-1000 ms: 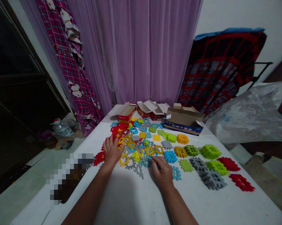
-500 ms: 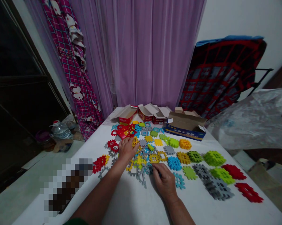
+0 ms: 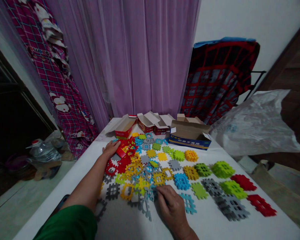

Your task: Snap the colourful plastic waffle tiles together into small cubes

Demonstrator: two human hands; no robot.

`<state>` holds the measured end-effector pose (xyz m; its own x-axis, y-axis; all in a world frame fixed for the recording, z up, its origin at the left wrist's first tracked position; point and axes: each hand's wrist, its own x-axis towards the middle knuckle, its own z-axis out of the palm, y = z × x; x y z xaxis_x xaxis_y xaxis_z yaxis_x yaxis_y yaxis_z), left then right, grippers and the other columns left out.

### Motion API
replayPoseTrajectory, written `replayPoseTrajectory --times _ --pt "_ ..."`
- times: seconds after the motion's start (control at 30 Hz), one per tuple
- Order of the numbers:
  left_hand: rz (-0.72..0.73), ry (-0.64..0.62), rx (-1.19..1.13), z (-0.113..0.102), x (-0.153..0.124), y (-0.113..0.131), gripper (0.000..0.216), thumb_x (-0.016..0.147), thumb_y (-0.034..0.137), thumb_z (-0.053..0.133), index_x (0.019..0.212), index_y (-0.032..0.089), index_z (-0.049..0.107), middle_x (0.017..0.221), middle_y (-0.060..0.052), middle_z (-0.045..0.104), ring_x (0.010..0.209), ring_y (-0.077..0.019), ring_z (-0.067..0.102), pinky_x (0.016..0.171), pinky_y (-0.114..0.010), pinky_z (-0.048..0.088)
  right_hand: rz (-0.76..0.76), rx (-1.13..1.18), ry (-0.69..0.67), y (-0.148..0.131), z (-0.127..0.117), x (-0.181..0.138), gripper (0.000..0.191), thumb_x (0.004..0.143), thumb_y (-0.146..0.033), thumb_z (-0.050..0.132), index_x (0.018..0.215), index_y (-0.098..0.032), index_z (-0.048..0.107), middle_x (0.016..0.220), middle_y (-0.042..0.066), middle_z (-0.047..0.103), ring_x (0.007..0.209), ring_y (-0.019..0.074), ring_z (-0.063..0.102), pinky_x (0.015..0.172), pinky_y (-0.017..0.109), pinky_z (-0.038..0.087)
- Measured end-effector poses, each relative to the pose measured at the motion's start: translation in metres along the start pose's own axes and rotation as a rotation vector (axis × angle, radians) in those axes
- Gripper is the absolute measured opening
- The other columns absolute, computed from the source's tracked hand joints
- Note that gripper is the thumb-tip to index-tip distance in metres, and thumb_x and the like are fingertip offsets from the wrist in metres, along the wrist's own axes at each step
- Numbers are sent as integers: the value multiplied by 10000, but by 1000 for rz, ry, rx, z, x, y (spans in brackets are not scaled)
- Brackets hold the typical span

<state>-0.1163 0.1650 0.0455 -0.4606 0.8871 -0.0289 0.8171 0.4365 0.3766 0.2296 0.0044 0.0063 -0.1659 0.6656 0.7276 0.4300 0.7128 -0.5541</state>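
Observation:
My left hand (image 3: 111,148) reaches over the left side of a loose pile of notched plastic building tiles. Its fingers are stretched out, beside a shiny red piece (image 3: 121,152) and several red tiles (image 3: 125,163). My right hand (image 3: 171,206) rests curled on the table at the pile's near edge, by a grey-blue tile (image 3: 151,192). Whatever its fingers may hold is hidden. Yellow tiles (image 3: 158,178), grey tiles (image 3: 113,191) and blue tiles (image 3: 181,181) lie mixed between and around my hands.
Stacks of green tiles (image 3: 222,169), grey tiles (image 3: 231,205) and red tiles (image 3: 261,205) stand on the right of the white table (image 3: 239,230). Along the back are an open red box (image 3: 125,128) and a blue cardboard box (image 3: 189,139). A clear plastic bag (image 3: 257,125) hangs at right.
My left hand has moved left and away from me, from the middle of the pile to the red tiles' outer side. My right hand stays curled near the same spot. The view has turned right.

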Motion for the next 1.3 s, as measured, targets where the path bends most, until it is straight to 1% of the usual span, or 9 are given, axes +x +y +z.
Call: replayPoseTrajectory --times 0.13,0.3,0.47,0.57,0.7,0.83,0.93,1.07,1.3 --pt "107 -37 -18 12 -16 2 550 914 606 339 1262 316 651 1487 -66 504 1408 -299 405 1132 -506 320 12 -5 -6 -2 1 1 236 895 -132 514 982 -236 706 812 47 715 719 151 690 640 245 568" --pt "235 10 -52 23 -36 21 518 912 569 408 1206 249 690 1405 -69 586 1355 -252 470 1149 -370 308 0 -45 -12 -3 2 1 212 911 -148 510 962 -230 699 825 46 710 743 150 684 664 248 561" --pt "307 51 -100 7 -50 40 454 967 446 354 1235 242 659 1347 -27 634 1269 -184 546 1096 -302 377 -15 -78 -30 3 4 0 205 920 -164 506 954 -226 698 828 40 708 746 147 680 669 248 548" --pt "297 55 -108 -13 -70 25 448 964 421 371 1289 240 619 1417 -21 579 1284 -176 536 1082 -277 390 -37 -104 -35 2 3 1 206 923 -168 504 968 -223 697 842 42 712 752 148 677 676 251 536" --pt "237 45 -54 -23 -131 -21 502 905 483 469 1287 195 622 1416 -103 570 1327 -268 493 1132 -379 339 -121 -198 -93 -18 -4 -4 211 937 -183 481 990 -205 684 851 57 710 757 155 654 683 257 495" --pt "138 127 192 -1 -202 -59 647 855 603 496 1393 245 536 1509 -132 459 1430 -366 333 1161 -557 219 -90 -283 -349 -49 -14 -24 180 903 -216 527 772 -216 650 698 29 636 674 154 581 639 277 405" --pt "134 102 239 20 -234 -63 666 847 596 524 1419 255 511 1555 -148 386 1445 -385 296 1151 -610 187 16 -277 -437 -59 -15 -34 109 849 -223 601 756 -218 657 734 23 634 739 169 576 700 304 372" --pt "194 160 213 34 -240 -39 625 897 546 476 1424 211 505 1574 -159 345 1467 -360 258 1171 -594 153 112 -233 -480 -49 -3 -24 111 842 -226 631 922 -245 705 866 29 662 882 196 579 797 333 358" --pt "400 138 119 41 -212 0 598 911 482 492 1405 145 518 1551 -180 380 1464 -335 282 1180 -544 214 63 -216 -432 -28 28 10 151 861 -178 602 958 -230 706 887 27 687 888 187 592 822 320 397"
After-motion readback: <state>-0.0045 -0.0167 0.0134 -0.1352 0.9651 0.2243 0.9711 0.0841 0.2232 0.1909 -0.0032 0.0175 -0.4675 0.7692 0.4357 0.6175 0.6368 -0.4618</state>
